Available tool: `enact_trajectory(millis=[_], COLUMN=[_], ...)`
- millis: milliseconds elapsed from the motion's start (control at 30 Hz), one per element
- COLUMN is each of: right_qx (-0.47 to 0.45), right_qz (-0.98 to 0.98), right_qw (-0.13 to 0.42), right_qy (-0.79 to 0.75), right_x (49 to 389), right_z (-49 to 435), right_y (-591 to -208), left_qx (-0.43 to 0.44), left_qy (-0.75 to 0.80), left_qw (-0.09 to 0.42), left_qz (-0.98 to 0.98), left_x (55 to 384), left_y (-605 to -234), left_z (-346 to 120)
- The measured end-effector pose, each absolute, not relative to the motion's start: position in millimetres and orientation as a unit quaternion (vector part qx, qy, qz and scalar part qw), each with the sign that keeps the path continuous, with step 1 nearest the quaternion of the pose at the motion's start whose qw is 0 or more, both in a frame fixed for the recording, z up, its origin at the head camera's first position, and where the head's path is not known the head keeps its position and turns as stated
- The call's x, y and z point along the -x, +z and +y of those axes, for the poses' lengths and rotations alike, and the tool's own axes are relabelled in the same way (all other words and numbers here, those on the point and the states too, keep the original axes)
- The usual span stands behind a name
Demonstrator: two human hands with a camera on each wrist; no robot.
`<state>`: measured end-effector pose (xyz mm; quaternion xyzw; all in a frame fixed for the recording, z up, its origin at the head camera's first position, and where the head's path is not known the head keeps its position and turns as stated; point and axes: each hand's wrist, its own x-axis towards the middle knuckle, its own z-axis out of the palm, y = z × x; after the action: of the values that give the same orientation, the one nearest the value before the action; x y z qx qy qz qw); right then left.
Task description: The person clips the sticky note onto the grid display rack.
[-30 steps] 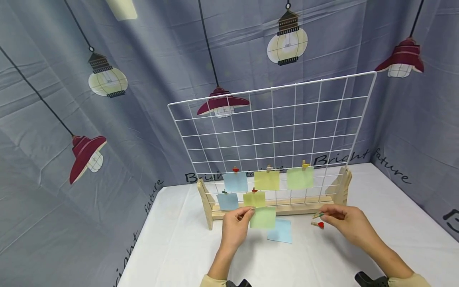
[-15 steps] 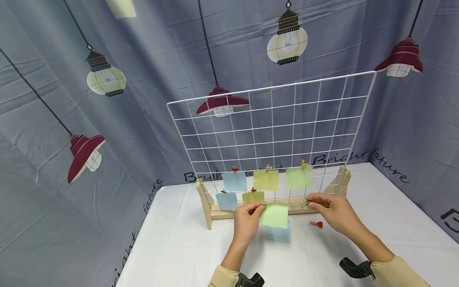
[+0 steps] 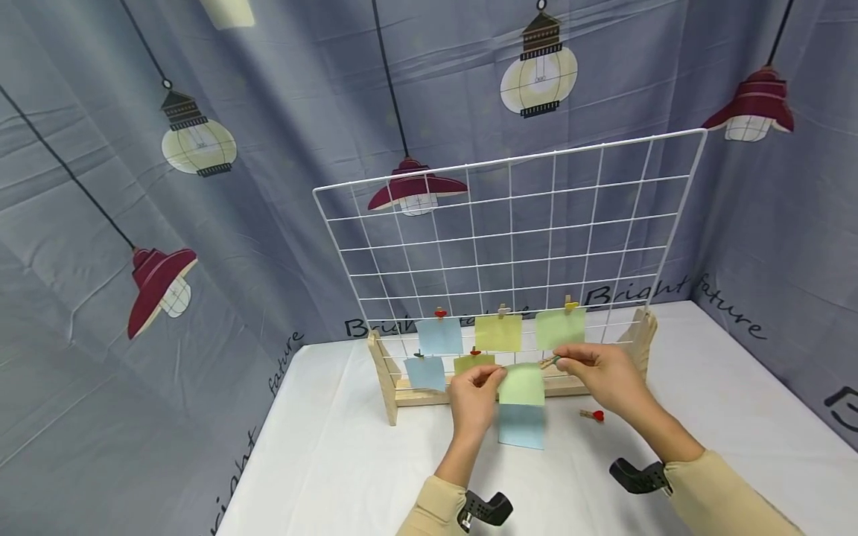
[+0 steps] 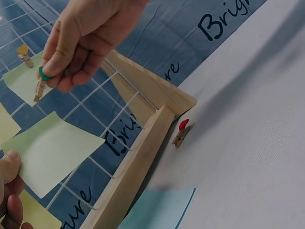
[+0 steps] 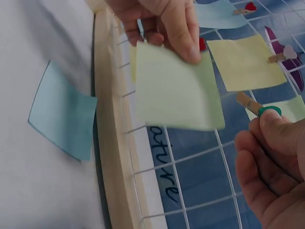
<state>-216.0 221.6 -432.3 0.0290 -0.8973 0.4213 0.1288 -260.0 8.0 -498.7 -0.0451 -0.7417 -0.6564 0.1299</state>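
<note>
My left hand (image 3: 472,402) pinches a light green sticky note (image 3: 521,385) by its edge, in front of the lower wires of the white grid rack (image 3: 512,242). The note's face shows whole in the left wrist view. My right hand (image 3: 606,376) pinches a small wooden clothespin (image 5: 249,102) with a green top between thumb and fingers. Its free end points toward the green note, and a small gap lies between them. Behind the hands, a yellow note (image 3: 474,362) hangs from a red-topped clip, partly hidden by my left fingers.
Blue (image 3: 439,336), yellow (image 3: 498,333) and green (image 3: 560,328) notes hang clipped in the upper row; another blue note (image 3: 425,373) hangs lower left. On the white table lie a loose blue note (image 3: 521,428) and a clothespin with a red heart (image 3: 593,415). Wooden feet (image 3: 383,378) support the rack.
My left hand has carried the green note right and up toward the grid. My right hand has lifted the green-topped clothespin off the table and brought it left, close to the note.
</note>
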Motion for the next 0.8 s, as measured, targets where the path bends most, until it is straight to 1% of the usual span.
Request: enact_trajectory(millis=[200,433,800], right_qx=[-0.037,-0.040,-0.077], right_qz=[-0.898,-0.903,-0.908], right_qw=[0.142,0.164,0.228], right_qy=[0.416,0.394,0.342], right_x=[225.8,236.6,250.1], right_z=[216.1,216.2,208.4], right_y=[-431.5,-433.6,-434.4], left_qx=[0.043,0.021,-0.006], left_qy=[-0.648,-0.642,-0.640], left_qw=[0.146,0.147,0.151], left_qz=[-0.747,-0.752,-0.754], left_x=[264.6,269.8,273.8], left_y=[-500.7,-503.5,-503.1], left_z=[17.2,24.8,33.7])
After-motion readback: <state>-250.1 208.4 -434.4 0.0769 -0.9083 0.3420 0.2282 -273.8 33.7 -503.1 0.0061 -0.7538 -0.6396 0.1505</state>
